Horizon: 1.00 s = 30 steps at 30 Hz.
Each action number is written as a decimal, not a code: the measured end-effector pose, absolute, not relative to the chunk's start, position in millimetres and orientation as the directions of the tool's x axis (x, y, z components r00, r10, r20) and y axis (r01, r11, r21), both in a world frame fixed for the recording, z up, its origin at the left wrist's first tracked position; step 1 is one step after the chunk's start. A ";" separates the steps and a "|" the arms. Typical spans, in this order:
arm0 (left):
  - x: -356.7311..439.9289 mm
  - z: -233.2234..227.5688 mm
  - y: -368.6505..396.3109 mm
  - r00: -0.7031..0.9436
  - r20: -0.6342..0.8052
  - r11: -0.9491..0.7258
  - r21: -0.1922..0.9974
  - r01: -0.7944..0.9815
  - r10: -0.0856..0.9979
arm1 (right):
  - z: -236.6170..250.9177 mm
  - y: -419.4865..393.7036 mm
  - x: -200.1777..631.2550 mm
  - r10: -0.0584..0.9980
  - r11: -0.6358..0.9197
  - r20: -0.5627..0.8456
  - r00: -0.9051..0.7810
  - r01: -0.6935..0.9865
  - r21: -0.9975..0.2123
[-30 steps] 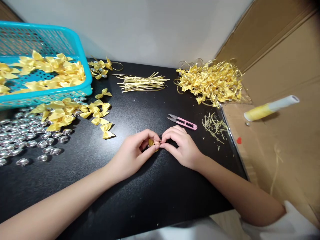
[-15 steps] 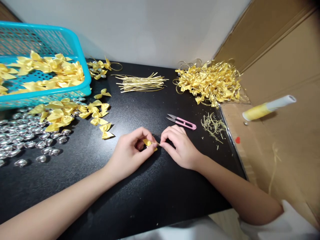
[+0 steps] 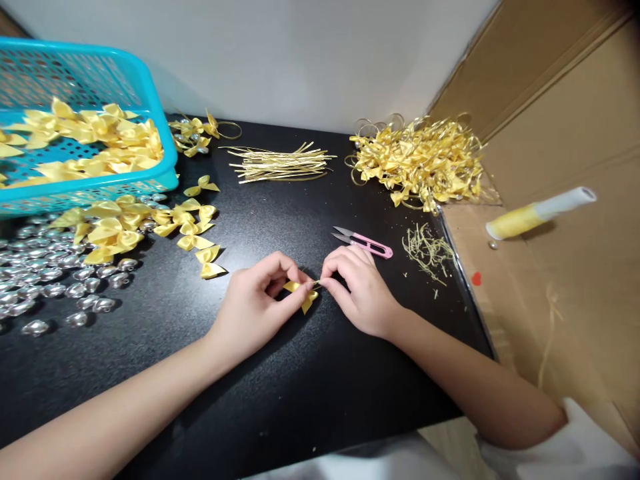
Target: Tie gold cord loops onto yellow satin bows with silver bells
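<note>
Between thumb and fingertips, my left hand (image 3: 265,303) pinches a yellow ribbon bow (image 3: 309,302) just above the black table. The fingers cover part of the bow. Close by on its right, my right hand (image 3: 363,290) pinches the end of a thin gold twist tie (image 3: 316,285) that runs to the bow. Pink thread snips (image 3: 370,244) lie just beyond my right hand. Several loose yellow bows (image 3: 210,261) rest to the left of my left hand.
At the left, a turquoise basket (image 3: 167,175) holds yellow bows, with silver beads (image 3: 75,290) spread before it. Gold ties (image 3: 280,164) lie at the back. Finished-looking bows with loops (image 3: 420,163) are heaped back right, near tie clippings (image 3: 427,252). A cardboard tube (image 3: 540,213) lies on cardboard.
More of the yellow bow shows below my left fingertips, its tail now hanging lower. Both hands stay nearly in place, still pinching. The view has shifted slightly.
</note>
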<state>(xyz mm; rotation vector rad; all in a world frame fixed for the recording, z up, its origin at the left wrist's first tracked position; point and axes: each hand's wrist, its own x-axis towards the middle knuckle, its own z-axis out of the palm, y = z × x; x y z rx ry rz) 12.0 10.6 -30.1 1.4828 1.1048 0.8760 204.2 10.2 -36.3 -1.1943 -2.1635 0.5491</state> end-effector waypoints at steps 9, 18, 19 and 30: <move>14.6 -28.7 10.3 0.227 -0.039 0.009 0.991 0.131 0.973 | -26.4 -3.5 196.5 0.838 0.511 0.504 -0.208 0.623 -0.593; 15.6 -32.5 6.0 0.189 0.023 -0.063 0.976 0.207 0.982 | -32.1 -0.9 190.5 0.873 0.442 0.470 -0.132 0.620 -0.648; 15.6 -32.8 5.6 0.189 0.028 -0.070 0.974 0.215 0.982 | -32.8 -0.2 190.6 0.872 0.444 0.470 -0.136 0.624 -0.643; 16.2 -33.7 7.3 0.204 0.007 -0.044 0.983 0.176 0.979 | -31.1 -2.4 191.2 0.836 0.476 0.531 -0.138 0.663 -0.578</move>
